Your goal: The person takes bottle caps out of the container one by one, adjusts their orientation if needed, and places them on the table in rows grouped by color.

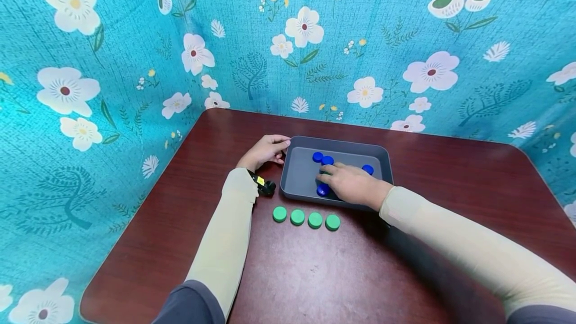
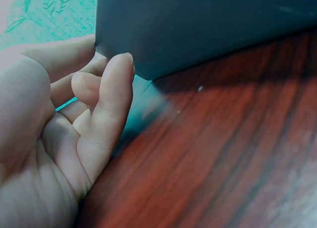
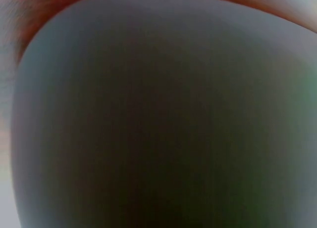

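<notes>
A grey rectangular tray [image 1: 297, 164] sits on the table with several blue bottle caps [image 1: 322, 190] in it. My right hand [image 1: 353, 184] reaches into the tray from the right, fingers bent down around a green bottle cap [image 1: 325, 172], mostly hidden beneath them. At the tray's far left corner my left hand [image 1: 265, 151] holds the edge; in the left wrist view its thumb and bent fingers [image 2: 116, 89] meet the tray's outer wall [image 2: 198, 25]. The right wrist view is filled by a dark, blurred surface.
Several green bottle caps [image 1: 297, 217] stand in a row on the brown table [image 1: 288, 274], just in front of the tray. Another blue cap [image 1: 368, 169] lies at the tray's right side. Behind the table hangs a blue flowered curtain [image 1: 252, 24].
</notes>
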{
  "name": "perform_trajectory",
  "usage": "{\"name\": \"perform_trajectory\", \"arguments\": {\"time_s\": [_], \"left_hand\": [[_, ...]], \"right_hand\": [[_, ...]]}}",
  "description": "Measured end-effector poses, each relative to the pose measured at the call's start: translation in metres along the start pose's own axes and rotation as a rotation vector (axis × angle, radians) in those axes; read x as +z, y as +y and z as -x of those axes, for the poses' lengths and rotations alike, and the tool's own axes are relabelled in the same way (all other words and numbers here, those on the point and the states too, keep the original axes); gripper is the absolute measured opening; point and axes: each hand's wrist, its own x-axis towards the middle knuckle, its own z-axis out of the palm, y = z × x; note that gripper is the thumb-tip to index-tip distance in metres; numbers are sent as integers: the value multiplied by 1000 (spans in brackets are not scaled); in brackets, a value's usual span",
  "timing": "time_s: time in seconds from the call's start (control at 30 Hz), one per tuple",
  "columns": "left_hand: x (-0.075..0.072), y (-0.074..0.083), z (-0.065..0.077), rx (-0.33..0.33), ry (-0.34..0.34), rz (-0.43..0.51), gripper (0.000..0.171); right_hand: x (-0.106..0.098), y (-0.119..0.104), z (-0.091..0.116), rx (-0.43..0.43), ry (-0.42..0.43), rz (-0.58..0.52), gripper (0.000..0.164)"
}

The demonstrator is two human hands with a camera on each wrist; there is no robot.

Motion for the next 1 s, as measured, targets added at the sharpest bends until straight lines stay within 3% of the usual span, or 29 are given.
{"name": "perform_trajectory", "arguments": {"time_s": [1.0], "left_hand": [[1, 2, 1, -7, 12, -4, 34]], "right_hand": [[2, 0, -1, -8, 153, -32, 26]]}}
